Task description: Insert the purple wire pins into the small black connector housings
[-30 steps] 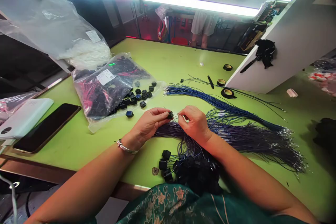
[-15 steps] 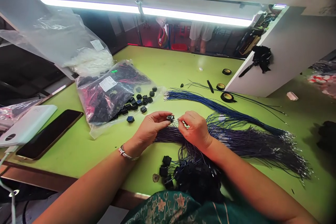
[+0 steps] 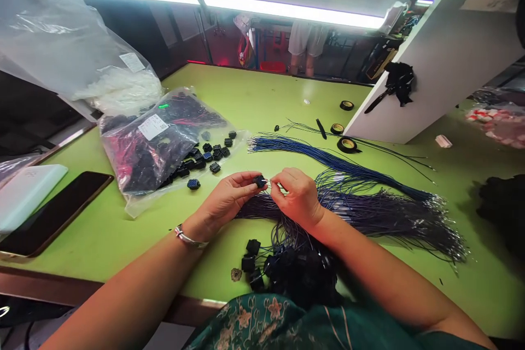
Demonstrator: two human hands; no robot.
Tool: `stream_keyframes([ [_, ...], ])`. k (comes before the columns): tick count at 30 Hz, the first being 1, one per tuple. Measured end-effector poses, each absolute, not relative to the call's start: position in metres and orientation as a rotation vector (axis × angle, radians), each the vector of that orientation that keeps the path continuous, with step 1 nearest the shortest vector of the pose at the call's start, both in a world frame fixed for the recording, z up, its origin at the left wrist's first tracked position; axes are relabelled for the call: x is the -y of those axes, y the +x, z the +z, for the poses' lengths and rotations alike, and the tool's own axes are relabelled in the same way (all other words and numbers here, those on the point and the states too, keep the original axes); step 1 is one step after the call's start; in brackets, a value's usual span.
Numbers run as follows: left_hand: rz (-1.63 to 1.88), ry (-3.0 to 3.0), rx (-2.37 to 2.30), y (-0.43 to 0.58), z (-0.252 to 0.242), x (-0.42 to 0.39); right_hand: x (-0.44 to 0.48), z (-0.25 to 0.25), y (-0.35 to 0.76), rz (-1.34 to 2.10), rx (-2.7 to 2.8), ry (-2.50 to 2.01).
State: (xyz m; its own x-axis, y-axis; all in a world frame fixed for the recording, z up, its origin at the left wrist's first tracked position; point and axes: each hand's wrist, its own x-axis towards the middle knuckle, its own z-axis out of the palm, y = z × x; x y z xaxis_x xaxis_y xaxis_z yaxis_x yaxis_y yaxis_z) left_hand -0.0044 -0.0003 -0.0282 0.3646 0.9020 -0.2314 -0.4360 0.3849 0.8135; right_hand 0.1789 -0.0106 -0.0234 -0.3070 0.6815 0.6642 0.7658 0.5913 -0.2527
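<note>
Between the thumb and fingers of my left hand [image 3: 227, 197] is a small black connector [image 3: 260, 181]. My right hand [image 3: 297, 194], just to its right, pinches a thin wire [image 3: 268, 181] whose end is at the connector. Whether the wire tip is inside the connector is too small to tell. Under and beside my hands lies a bundle of dark purple wires [image 3: 381, 219] with metal ends. A blue wire bundle [image 3: 307, 153] stretches behind it. Near my body is a pile of black connectors with wires attached [image 3: 303, 273].
A clear bag of black parts [image 3: 143, 158] lies at the left, with loose connectors [image 3: 207, 157] at its mouth. Further left are a phone [image 3: 57, 213] and a white power bank [image 3: 33, 191]. Tape rolls [image 3: 347, 145] sit near the right panel [image 3: 443, 60]. A person's legs [image 3: 303, 49] show behind.
The whole view has shifted, so most things appear further left. The connector in my left hand is turned differently, and my right fingers remain close to it with the wire.
</note>
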Motion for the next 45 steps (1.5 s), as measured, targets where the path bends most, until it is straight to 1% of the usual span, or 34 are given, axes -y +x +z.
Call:
stream_keyframes([
  [8,0.960,0.734,-0.764,-0.004,-0.028,0.001,0.011,-0.023,0.179,-0.173,2.114,-1.156],
  [15,1.052,0.828,-0.908,-0.001,-0.026,0.003,0.012,-0.018,0.182,-0.421,2.256,-1.072],
  [17,1.060,0.908,-0.977,-0.001,-0.026,0.003,0.011,-0.018,0.182,-0.444,2.278,-1.047],
  [20,1.041,0.982,-1.041,0.001,-0.027,0.005,0.010,-0.021,0.181,-0.371,2.285,-1.079],
  [25,1.044,0.885,-1.014,0.003,-0.027,0.006,0.009,-0.027,0.182,-0.205,2.274,-1.118],
  [32,1.005,1.001,-1.015,0.002,-0.030,0.005,0.009,-0.030,0.176,-0.151,2.280,-1.100],
  [38,1.032,0.878,-0.978,0.002,-0.031,0.003,0.008,-0.030,0.176,0.274,2.008,-1.167],
  [45,1.009,0.887,-0.988,0.000,-0.031,0.002,0.008,-0.030,0.178,0.260,2.098,-1.132],
])
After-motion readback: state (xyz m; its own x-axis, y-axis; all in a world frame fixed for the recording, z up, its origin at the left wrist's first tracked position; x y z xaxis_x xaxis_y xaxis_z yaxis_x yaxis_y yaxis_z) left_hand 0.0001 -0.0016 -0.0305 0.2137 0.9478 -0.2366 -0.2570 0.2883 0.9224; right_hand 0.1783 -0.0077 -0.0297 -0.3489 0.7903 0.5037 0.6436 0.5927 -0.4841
